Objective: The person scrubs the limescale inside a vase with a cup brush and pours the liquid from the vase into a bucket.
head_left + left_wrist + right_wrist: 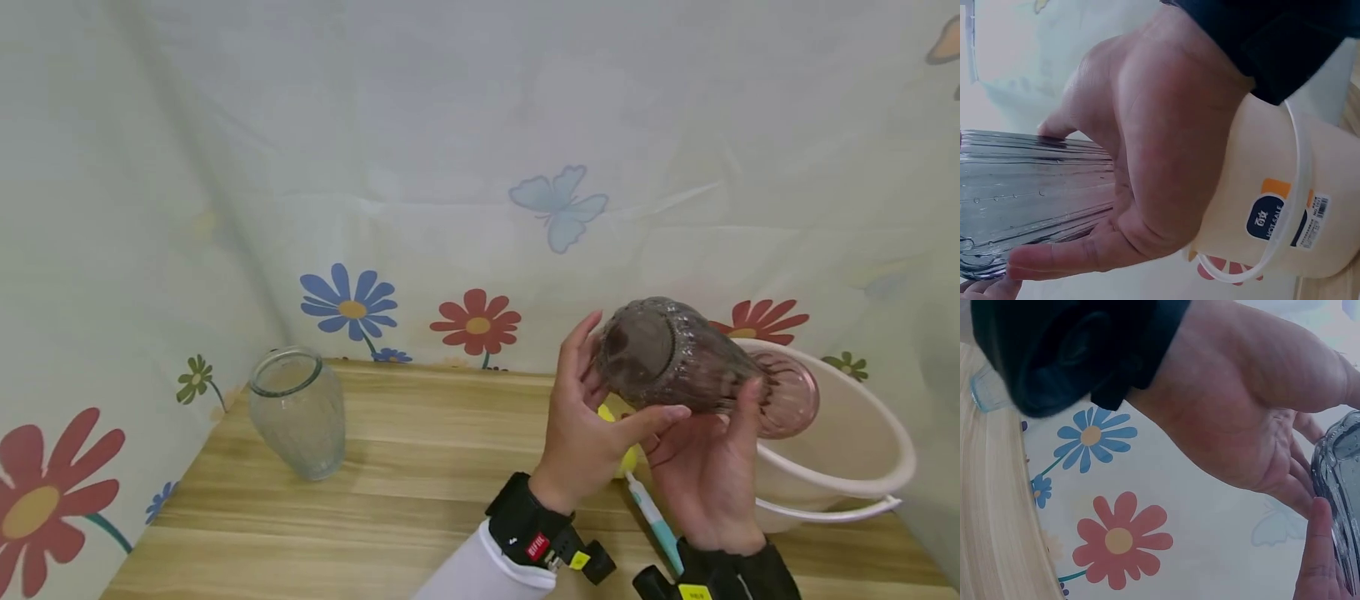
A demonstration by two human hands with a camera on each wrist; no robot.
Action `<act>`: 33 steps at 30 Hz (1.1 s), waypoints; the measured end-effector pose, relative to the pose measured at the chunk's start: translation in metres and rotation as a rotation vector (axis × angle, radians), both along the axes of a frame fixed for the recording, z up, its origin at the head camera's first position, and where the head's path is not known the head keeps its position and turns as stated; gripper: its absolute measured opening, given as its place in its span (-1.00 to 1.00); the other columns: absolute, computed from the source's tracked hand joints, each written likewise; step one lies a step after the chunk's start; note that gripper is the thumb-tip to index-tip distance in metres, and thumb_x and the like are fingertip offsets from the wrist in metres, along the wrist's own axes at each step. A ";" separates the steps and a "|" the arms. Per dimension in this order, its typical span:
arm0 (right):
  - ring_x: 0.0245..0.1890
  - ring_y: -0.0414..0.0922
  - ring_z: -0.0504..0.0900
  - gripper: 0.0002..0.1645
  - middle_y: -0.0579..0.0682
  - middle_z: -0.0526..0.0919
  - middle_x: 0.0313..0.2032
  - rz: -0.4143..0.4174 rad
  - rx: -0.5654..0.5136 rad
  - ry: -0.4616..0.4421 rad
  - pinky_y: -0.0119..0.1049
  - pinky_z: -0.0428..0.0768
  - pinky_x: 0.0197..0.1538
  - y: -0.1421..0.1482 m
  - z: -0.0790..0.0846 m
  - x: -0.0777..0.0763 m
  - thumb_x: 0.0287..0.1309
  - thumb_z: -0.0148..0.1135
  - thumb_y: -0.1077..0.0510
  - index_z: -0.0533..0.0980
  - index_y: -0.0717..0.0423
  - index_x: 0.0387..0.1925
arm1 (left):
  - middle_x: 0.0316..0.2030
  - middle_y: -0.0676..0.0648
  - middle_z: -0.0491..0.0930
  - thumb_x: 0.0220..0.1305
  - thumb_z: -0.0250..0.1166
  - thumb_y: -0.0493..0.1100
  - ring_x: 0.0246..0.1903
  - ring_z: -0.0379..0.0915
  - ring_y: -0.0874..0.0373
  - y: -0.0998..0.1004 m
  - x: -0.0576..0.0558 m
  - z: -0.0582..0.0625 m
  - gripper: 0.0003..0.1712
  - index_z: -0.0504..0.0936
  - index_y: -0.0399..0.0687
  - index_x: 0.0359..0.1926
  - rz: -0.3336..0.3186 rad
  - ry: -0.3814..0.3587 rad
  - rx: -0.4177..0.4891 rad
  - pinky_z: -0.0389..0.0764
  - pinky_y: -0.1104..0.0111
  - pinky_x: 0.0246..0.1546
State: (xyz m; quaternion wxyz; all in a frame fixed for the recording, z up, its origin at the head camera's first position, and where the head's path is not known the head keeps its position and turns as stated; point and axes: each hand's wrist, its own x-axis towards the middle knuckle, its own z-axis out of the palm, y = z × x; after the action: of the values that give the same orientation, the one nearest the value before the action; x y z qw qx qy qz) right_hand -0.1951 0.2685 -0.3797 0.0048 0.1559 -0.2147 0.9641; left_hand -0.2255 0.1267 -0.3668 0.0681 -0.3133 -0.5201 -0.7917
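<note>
Both hands hold a smoky purple ribbed glass vase (682, 358) in the air, tilted onto its side. Its wide end with a beaded ring faces left, and its flared pinkish end overlaps the bucket rim in the head view. My left hand (576, 437) grips the wide end, thumb in front and fingers behind. From below, my right hand (705, 479) cradles the narrower part, its thumb up along the near side. In the left wrist view the left fingers and thumb span the ribbed glass (1035, 194).
A cream bucket (896, 454) with a white handle stands at the right. Behind the hands lies a brush (654, 518) with a teal and white handle and something yellow at its end. A clear glass vase (300, 421) stands upright at the left of the wooden table (420, 450).
</note>
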 end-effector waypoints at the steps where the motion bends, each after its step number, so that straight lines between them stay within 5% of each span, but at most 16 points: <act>1: 0.00 -0.06 0.75 -0.18 0.02 0.52 0.36 -0.001 -0.013 -0.001 -0.26 0.75 -0.05 0.000 0.000 0.000 0.45 0.08 -0.36 0.15 -0.21 0.57 | 0.47 0.15 0.32 0.20 0.56 0.07 0.42 0.38 0.19 0.002 0.000 0.001 0.09 0.05 0.39 0.58 -0.001 0.003 0.008 0.43 0.36 0.41; 5: -0.01 -0.04 0.74 -0.18 0.06 0.54 0.34 0.008 -0.060 -0.002 -0.22 0.75 -0.04 0.001 -0.001 0.002 0.45 0.08 -0.36 0.16 -0.16 0.55 | 0.48 0.15 0.31 0.17 0.54 -0.33 0.42 0.36 0.20 0.006 0.003 0.003 0.13 0.08 0.36 0.57 0.012 0.012 -0.007 0.42 0.37 0.41; 8: 0.00 -0.03 0.74 -0.17 0.06 0.55 0.33 -0.004 -0.055 -0.004 -0.22 0.76 -0.06 -0.001 -0.001 0.002 0.44 0.10 -0.36 0.16 -0.15 0.56 | 0.47 0.13 0.32 0.14 0.50 -0.45 0.42 0.36 0.21 0.005 0.004 0.004 0.17 0.07 0.35 0.57 0.016 0.010 -0.029 0.43 0.37 0.41; 18: 0.02 0.06 0.74 -0.11 0.12 0.55 0.30 -0.037 -0.017 0.022 -0.11 0.77 0.01 -0.003 -0.001 -0.001 0.42 0.11 -0.37 0.12 -0.17 0.60 | 0.49 0.06 0.30 0.17 0.49 -0.45 0.39 0.39 0.24 0.000 0.005 0.008 0.15 0.07 0.28 0.59 0.021 0.060 -0.084 0.45 0.37 0.39; 33: -0.02 -0.07 0.77 -0.07 0.05 0.55 0.25 -0.136 0.098 -0.005 -0.20 0.78 -0.05 -0.007 0.004 0.000 0.38 0.15 -0.39 0.14 -0.16 0.60 | 0.44 -0.04 0.39 0.10 0.58 -0.35 0.33 0.47 0.25 -0.007 0.000 0.011 0.18 0.07 0.15 0.59 0.090 0.125 -0.213 0.54 0.39 0.30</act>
State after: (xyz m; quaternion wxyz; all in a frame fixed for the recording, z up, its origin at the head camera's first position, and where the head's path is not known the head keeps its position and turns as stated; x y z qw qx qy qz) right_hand -0.1950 0.2619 -0.3752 0.0620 0.1386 -0.2718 0.9503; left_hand -0.2251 0.1202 -0.3555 0.1020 -0.3438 -0.6093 -0.7072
